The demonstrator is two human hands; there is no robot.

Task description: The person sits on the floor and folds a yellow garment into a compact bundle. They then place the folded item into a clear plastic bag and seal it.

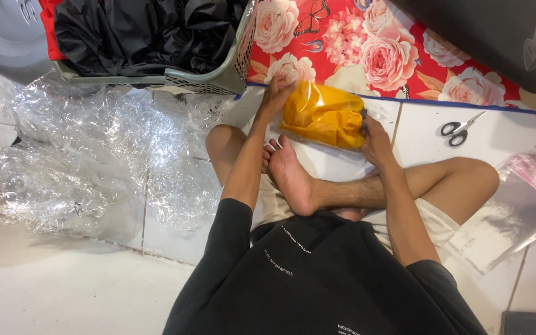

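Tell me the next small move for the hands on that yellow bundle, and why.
Probably press the bag flat and close its open end. The yellow garment already lies inside a clear bag on the floor, with the left hand on its far corner and the right hand on the near end.

Home floor doubling as a small packing spot. White tiled floor (63,291), person sits cross-legged and barefoot on it. Red rose-print floral mat (367,49) along the top edge. Grey plastic laundry basket (218,77) stuffed with black garments, crumpled clear plastic sheeting (88,161), stack of clear zip bags (516,211), black-handled scissors (460,130).
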